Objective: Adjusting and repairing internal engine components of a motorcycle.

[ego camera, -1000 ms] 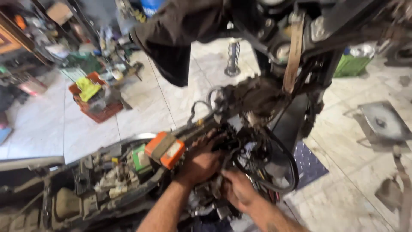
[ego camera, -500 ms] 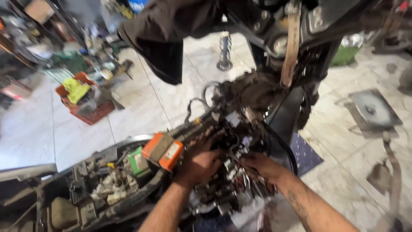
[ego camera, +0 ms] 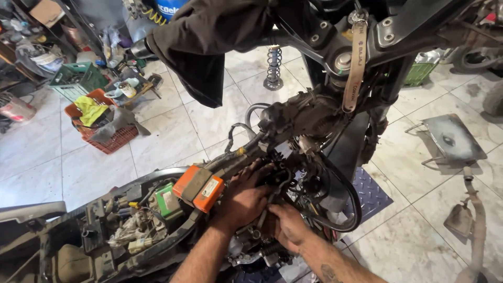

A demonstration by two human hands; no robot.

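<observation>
At centre, stripped motorcycle frame [ego camera: 335, 57] on tiled floor [ego camera: 173, 131]. Orange box [ego camera: 199, 187] at 9 o'clock of left hand [ego camera: 243, 199], fingers curled into wiring [ego camera: 285, 175]. Right hand [ego camera: 288, 226] at 5 o'clock, grip unclear.

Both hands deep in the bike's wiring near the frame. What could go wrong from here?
1. The left hand and right hand are buried among black cables and metal parts; fingers could get pinched or cut.
2. Pulling there might strain the loose connectors or the orange box beside the left hand.
3. The dark cloth hanging from the handlebar could drop and block the view.
</observation>
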